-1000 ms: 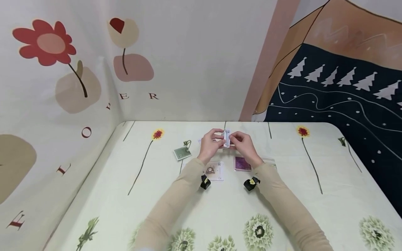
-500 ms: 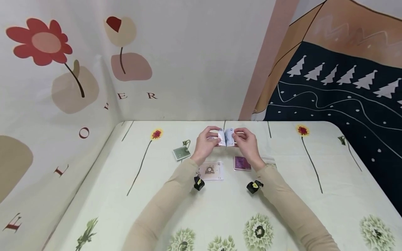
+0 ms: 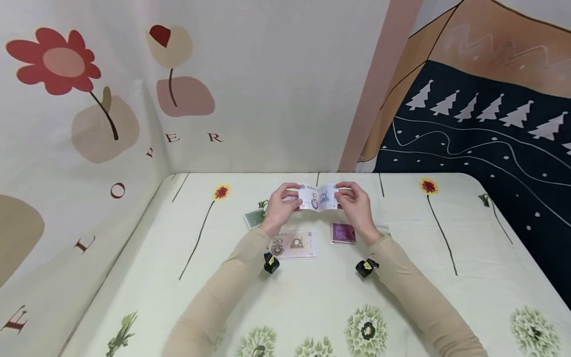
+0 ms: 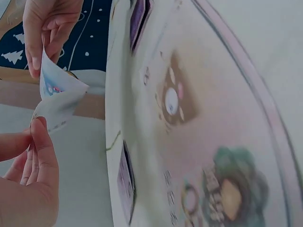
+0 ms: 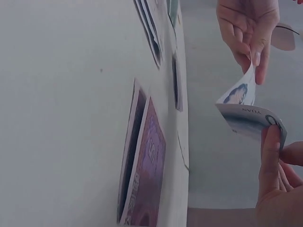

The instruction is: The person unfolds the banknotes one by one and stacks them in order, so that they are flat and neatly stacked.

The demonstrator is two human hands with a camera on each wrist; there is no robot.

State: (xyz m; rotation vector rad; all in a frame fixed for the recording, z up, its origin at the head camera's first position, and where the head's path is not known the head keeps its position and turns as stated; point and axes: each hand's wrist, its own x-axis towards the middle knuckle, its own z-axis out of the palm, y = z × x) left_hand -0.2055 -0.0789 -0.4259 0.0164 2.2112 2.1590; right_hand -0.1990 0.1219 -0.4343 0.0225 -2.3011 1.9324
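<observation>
A small banknote (image 3: 327,197) marked 10, with a crease down its middle, is spread between my two hands above the far part of the table. My left hand (image 3: 280,208) pinches its left end between thumb and fingers. At the other end my right hand (image 3: 359,210) pinches it the same way. In the right wrist view the banknote (image 5: 251,116) bends in a V at the crease, and "YUAN" shows on it. The left wrist view also shows the banknote (image 4: 61,101) bent.
Nearer me lies a flat tan-pink note (image 3: 294,246) marked 20. A folded green note (image 3: 255,218) sits left, partly behind my left hand; a folded purple note (image 3: 343,233) sits right. Another note (image 3: 383,230) is partly hidden by my right wrist. Beyond rises a patterned cloth wall (image 3: 276,99).
My hands have drawn apart, left hand leftward and right hand slightly rightward. The folded banknote has opened from a narrow strip to nearly full width. More of the tan-pink note shows.
</observation>
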